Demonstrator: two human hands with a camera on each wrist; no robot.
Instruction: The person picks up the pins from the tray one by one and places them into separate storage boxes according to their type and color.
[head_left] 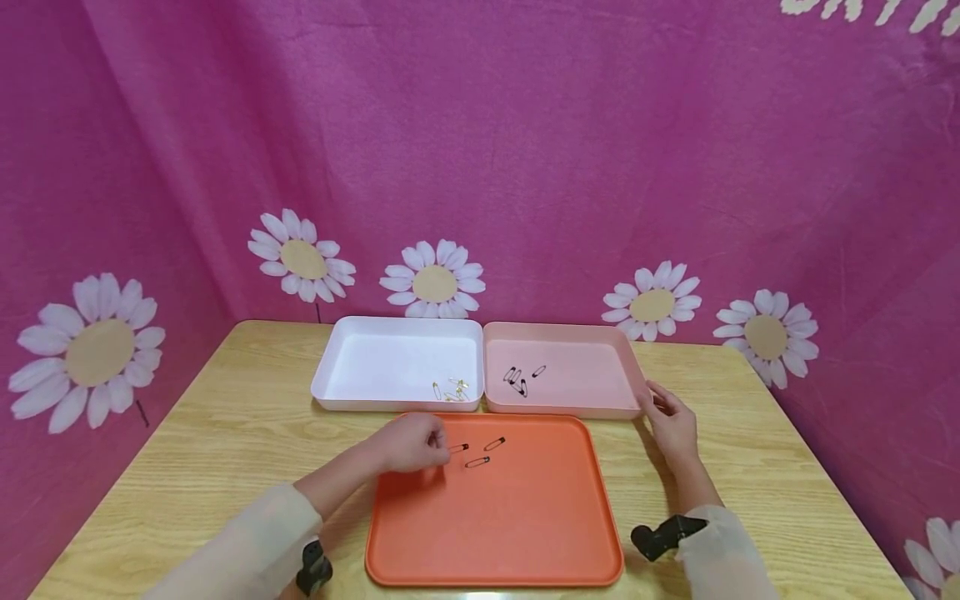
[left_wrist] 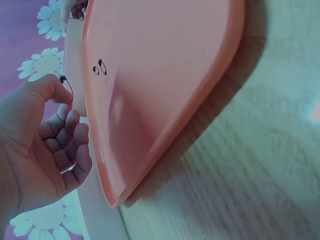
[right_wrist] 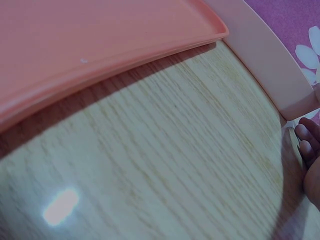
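Observation:
My left hand (head_left: 412, 442) is over the far left part of the orange tray (head_left: 495, 525). Between thumb and index finger it pinches a black safety pin (left_wrist: 68, 86), whose dark head sticks out past the fingertips; the other fingers are loosely bent. Two more black safety pins, one (head_left: 495, 443) a little farther back than the other (head_left: 477, 462), lie on the orange tray nearby. At the near right corner of the pink tray (head_left: 577, 408), my right hand (head_left: 675, 423) holds the rim. In the right wrist view that hand is partly cut off.
Several black safety pins (head_left: 514, 377) lie in the pink tray's left part. The white tray (head_left: 397, 406) adjoins it on the left, with several gold safety pins (head_left: 455, 390) in its near right corner. All three trays stand on a wooden table (head_left: 195, 467) before a flowered purple cloth (head_left: 525, 167).

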